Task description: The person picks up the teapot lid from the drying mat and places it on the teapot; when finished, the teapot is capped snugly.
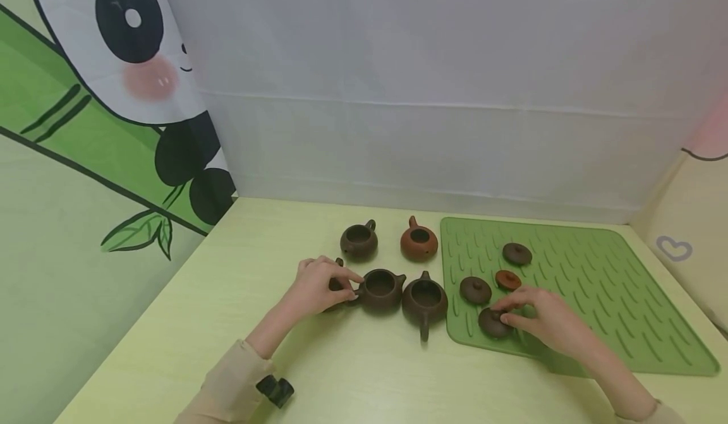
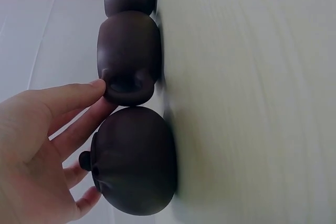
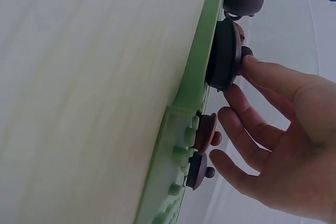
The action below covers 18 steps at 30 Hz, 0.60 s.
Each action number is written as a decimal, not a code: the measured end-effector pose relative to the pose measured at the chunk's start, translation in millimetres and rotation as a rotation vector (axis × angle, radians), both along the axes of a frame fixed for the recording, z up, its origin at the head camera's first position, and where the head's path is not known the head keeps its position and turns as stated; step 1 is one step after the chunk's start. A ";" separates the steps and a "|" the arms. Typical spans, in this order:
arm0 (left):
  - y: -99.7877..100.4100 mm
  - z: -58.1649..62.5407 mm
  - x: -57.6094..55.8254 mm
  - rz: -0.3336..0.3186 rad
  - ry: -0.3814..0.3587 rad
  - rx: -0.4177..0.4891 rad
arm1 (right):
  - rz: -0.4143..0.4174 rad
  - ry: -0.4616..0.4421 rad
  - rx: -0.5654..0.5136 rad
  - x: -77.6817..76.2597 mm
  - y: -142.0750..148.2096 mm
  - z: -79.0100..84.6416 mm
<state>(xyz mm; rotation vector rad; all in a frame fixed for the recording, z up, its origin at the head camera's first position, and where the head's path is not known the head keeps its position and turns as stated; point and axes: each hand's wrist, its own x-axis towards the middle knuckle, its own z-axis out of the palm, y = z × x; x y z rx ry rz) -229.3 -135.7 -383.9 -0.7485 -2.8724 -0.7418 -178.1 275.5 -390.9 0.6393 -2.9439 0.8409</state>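
Observation:
My left hand pinches the handle of a dark brown lidless teapot between thumb and forefinger. Its other fingers lie by a lidded dark teapot, which the hand mostly hides in the head view. Another lidless dark teapot stands against the first one's right side. My right hand pinches the knob of a dark teapot lid at the near left of the green mat. Close to that hand lie a second dark lid and a small reddish lid.
Farther back on the table stand a dark lidless teapot and a reddish-brown one. Another dark lid lies toward the back of the mat. A white cloth wall rises behind the table.

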 end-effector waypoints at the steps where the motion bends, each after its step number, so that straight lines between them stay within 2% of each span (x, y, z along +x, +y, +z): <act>1: -0.2 0.0 -0.3 -0.004 -0.005 0.003 | 0.001 0.000 0.000 0.0 -0.3 0.3; 6: -1.1 -1.1 -1.9 -0.022 -0.011 0.013 | 0.001 0.001 -0.001 0.5 -1.5 1.9; 13: -3.7 -2.4 -3.8 -0.077 0.000 0.048 | -0.002 0.058 -0.037 0.8 -5.2 5.8; 18: -4.3 -1.6 -3.3 -0.084 -0.008 0.058 | -0.020 0.105 -0.041 1.6 -12.3 13.6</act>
